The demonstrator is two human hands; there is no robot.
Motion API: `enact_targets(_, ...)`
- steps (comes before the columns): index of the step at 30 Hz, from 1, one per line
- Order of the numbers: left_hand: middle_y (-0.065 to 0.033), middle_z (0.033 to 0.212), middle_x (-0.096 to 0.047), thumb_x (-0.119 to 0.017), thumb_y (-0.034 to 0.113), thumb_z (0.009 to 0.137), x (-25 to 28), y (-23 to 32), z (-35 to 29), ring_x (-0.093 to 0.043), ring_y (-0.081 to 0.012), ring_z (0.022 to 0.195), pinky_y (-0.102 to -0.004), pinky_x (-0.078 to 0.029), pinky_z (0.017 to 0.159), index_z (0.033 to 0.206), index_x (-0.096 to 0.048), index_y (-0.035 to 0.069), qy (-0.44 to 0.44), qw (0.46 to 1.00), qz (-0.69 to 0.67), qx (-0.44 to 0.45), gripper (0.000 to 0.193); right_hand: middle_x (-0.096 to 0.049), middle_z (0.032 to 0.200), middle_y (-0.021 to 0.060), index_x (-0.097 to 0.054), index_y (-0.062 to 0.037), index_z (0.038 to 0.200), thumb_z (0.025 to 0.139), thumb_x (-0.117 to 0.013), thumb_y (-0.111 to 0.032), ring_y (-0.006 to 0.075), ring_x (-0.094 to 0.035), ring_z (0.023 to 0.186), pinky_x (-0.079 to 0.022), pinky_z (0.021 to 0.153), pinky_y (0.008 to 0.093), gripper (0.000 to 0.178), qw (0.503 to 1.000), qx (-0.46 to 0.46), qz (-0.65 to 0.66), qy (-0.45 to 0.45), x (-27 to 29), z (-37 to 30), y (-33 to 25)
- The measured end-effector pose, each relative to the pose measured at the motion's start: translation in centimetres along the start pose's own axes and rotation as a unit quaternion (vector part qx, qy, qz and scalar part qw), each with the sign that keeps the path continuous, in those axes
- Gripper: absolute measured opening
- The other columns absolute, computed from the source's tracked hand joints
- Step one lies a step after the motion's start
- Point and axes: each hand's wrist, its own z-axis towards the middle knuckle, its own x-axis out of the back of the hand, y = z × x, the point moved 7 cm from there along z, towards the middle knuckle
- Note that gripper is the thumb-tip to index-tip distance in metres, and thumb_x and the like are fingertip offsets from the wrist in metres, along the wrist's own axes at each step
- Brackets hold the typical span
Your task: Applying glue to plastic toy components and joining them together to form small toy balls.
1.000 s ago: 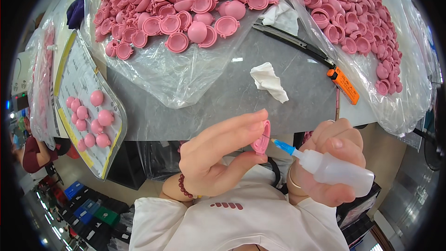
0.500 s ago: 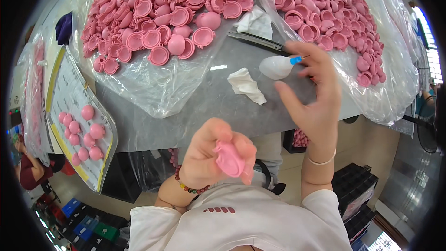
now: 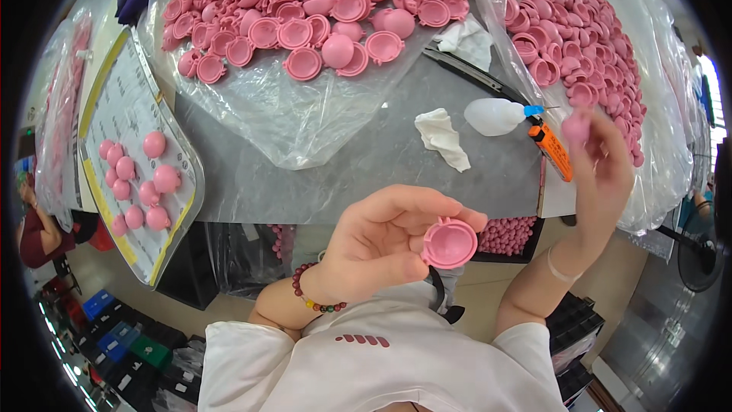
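Pinched between the thumb and fingers of my left hand (image 3: pixel 374 240) is a round pink plastic half-shell (image 3: pixel 450 244), its hollow side facing up. Over by the right-hand heap, my right hand (image 3: pixel 608 164) has a smaller pink shell (image 3: pixel 577 128) at its fingertips. Left of that hand lies a white squeeze bottle (image 3: pixel 494 117) with a blue needle tip. Close to the bottle are an orange-handled cutter (image 3: pixel 550 151) and a long black cutter (image 3: pixel 476 70). A crumpled white tissue (image 3: pixel 442 139) rests on the grey table (image 3: pixel 252 183).
Pink half-shells are heaped on clear plastic at the back (image 3: pixel 305 0) and at the right (image 3: pixel 583 38). Several pink balls (image 3: pixel 155 144) sit on a yellow-edged sheet at left. Another tissue (image 3: pixel 467 44) lies by the black cutter. Below the table edge stands a bin of pink pieces (image 3: pixel 503 236).
My left hand has turned its pink shell hollow side up and shifted right. My right hand has moved from beside the bottle to the right and now holds a pink shell.
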Motion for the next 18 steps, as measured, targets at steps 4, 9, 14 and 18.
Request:
enact_targets(4, -0.0236, 0.109, -0.050, -0.068, 0.013, 0.070, 0.2, 1.5, -0.4, -0.053, -0.0241, 0.098, -0.0307, -0.045, 0.080, 0.109, -0.042, -0.002, 0.027, 0.983, 0.167, -0.072, 0.050, -0.055, 0.072, 0.0018, -0.058, -0.0012, 0.090, 0.061, -0.055, 0.003, 0.0090, -0.044, 0.056, -0.034, 0.048, 0.0199, 0.030, 0.978, -0.003, 0.092, -0.186, -3.2, -3.0, -3.1)
enact_targets(9, -0.0214, 0.106, -0.051, -0.070, 0.014, 0.069, 0.5, 2.4, -0.5, -0.053, -0.0240, 0.099, -0.0303, -0.044, 0.081, 0.107, -0.044, -0.005, 0.048, 0.963, 0.248, -0.098, 0.051, -0.051, 0.079, 0.0054, -0.058, -0.0003, 0.098, 0.062, -0.056, 0.005, 0.0128, -0.046, 0.058, -0.036, 0.047, 0.0211, 0.036, 0.981, -0.003, 0.078, -0.180, -4.8, -3.9, -3.3)
enact_targets(14, -0.0210, 0.102, -0.054, -0.071, 0.014, 0.067, 0.7, 2.2, -0.3, -0.054, -0.0233, 0.097, -0.0305, -0.044, 0.081, 0.108, -0.044, -0.006, 0.080, 0.974, 0.204, -0.057, 0.053, -0.050, 0.081, 0.0058, -0.058, -0.0022, 0.100, 0.060, -0.056, 0.007, 0.0099, -0.042, 0.057, -0.033, 0.046, 0.0191, 0.041, 0.991, 0.020, -0.036, -0.128, -5.2, -4.4, -3.9)
enact_targets(18, -0.0225, 0.103, -0.053, -0.070, 0.010, 0.068, 0.5, 2.5, -0.4, -0.054, -0.0234, 0.097, -0.0308, -0.044, 0.082, 0.110, -0.043, -0.007, 0.067, 0.966, 0.242, -0.069, 0.053, -0.051, 0.079, 0.0075, -0.059, -0.0010, 0.092, 0.058, -0.059, 0.007, 0.0101, -0.043, 0.054, -0.034, 0.046, 0.0186, 0.034, 0.997, 0.056, 0.003, -0.056, -4.6, -4.3, -4.7)
